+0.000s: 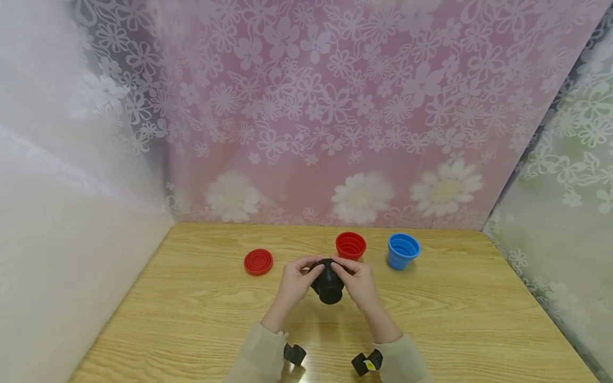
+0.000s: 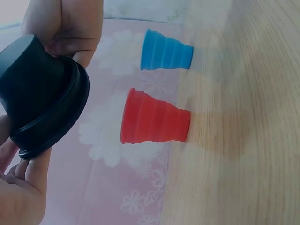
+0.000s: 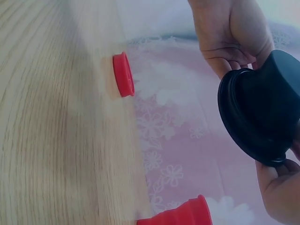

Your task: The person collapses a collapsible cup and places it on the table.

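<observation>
Though flowered the backdrop (image 1: pixel 311 122), wood-grained tabletop (image 1: pixel 191 314).

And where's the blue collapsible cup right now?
In the head view, the blue collapsible cup stands on the wooden table near its far edge, right of the expanded red cup.

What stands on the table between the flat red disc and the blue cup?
In the head view, the tall red cup stands between them, beyond the black cup being held up.
</observation>
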Motion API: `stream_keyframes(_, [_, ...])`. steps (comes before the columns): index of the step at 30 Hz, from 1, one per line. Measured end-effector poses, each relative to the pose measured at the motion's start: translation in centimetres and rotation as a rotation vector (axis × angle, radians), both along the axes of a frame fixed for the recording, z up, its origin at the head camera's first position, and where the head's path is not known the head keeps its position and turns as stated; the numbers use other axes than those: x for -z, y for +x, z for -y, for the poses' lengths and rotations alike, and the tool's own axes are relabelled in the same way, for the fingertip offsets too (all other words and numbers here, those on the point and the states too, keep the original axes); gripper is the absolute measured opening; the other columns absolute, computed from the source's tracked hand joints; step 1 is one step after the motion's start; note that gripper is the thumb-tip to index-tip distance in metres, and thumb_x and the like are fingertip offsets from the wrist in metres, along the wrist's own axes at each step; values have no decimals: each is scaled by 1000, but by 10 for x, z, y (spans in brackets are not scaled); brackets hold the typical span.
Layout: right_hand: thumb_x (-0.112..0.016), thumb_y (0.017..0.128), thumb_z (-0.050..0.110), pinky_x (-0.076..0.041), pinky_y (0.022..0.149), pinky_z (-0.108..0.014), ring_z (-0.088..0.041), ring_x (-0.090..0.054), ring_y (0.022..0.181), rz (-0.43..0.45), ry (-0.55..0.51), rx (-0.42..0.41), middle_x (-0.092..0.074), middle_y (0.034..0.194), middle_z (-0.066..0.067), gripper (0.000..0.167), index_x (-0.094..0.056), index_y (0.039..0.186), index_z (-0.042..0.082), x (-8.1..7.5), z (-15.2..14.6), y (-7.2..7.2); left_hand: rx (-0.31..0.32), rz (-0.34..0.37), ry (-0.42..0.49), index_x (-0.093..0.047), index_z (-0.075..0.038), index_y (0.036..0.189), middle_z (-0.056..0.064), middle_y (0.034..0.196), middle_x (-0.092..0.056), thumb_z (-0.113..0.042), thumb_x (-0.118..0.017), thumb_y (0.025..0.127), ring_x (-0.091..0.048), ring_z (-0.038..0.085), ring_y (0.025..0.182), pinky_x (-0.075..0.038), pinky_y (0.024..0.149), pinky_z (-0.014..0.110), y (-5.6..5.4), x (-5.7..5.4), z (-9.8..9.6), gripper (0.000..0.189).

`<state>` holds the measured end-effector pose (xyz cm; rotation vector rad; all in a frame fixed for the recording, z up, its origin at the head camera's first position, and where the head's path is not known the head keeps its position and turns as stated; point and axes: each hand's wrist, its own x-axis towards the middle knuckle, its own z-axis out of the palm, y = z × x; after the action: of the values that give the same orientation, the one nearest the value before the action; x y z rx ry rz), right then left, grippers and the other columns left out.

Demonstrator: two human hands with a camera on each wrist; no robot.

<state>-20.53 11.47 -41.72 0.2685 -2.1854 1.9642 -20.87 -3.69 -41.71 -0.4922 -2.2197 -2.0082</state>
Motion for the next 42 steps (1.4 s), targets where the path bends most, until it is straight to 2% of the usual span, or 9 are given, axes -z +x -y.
stream_keyframes(5, [-63, 81, 5, -50, 70, -29, -23, -62, 84, -102, 91, 51, -64, 95, -17, 21, -66, 99, -4, 16, -2, -11, -44, -63, -57, -64, 6, 97, 16, 90, -63, -3, -60, 83, -61, 22, 74, -51, 63, 25, 1, -4, -2, 17])
stream_keyframes(10, [-63, 81, 4, -51, 67, -28, -22, -62, 80, -155, 125, 85, -64, 93, -17, 20, -66, 98, -5, 20, -1, -14, -62, -100, -95, -64, 7, 95, 18, 89, -64, -2, -60, 83, -62, 25, 77, -51, 65, 25, 2, -8, -3, 16])
stream_keyframes(15, [-63, 81, 4, -51, 65, -24, -17, -62, 77, -129, 116, 91, -64, 93, -15, 19, -67, 98, -3, 18, 1, -12, -62, -115, -117, -64, 8, 94, 19, 88, -64, -2, -59, 83, -62, 25, 79, -51, 66, 24, 1, -8, -1, 15])
stream_keyframes(22, [-60, 81, -2, -51, 66, -29, -27, -62, 79, -123, 106, 75, -63, 92, -22, 19, -64, 97, -10, -6, 6, 2, -67, -163, -155, -64, 8, 93, 18, 86, -64, 0, -59, 83, -63, 24, 76, -51, 63, 23, 0, -10, 1, 14])
stream_keyframes(25, [-60, 81, -2, -51, 67, -29, -28, -61, 80, -107, 111, 77, -63, 93, -22, 20, -63, 98, -12, -11, 7, 4, -68, -166, -153, -64, 8, 93, 18, 86, -65, -1, -59, 83, -63, 24, 76, -51, 63, 23, 1, -10, 1, 14])
stream_keyframes(31, [-61, 80, -2, -51, 67, -28, -27, -62, 79, -112, 102, 89, -63, 92, -22, 19, -63, 97, -12, -10, 7, 2, -78, -170, -141, -65, 8, 92, 18, 85, -65, 0, -59, 83, -63, 24, 75, -51, 62, 24, 0, -10, 1, 14])
stream_keyframes(38, [-62, 79, -3, -51, 63, -21, -16, -61, 73, -139, 100, 102, -64, 88, -21, 17, -64, 93, -12, -7, 6, 0, -111, -215, -136, -65, 8, 90, 19, 83, -65, 1, -60, 82, -63, 24, 72, -51, 60, 24, -1, -7, 1, 12])
stream_keyframes(42, [-62, 79, -2, -50, 64, -20, -14, -61, 73, -119, 88, 96, -64, 89, -21, 18, -64, 95, -12, -6, 5, 1, -101, -190, -109, -65, 8, 90, 18, 84, -65, -1, -60, 82, -63, 25, 74, -51, 62, 26, -2, -4, 1, 13])
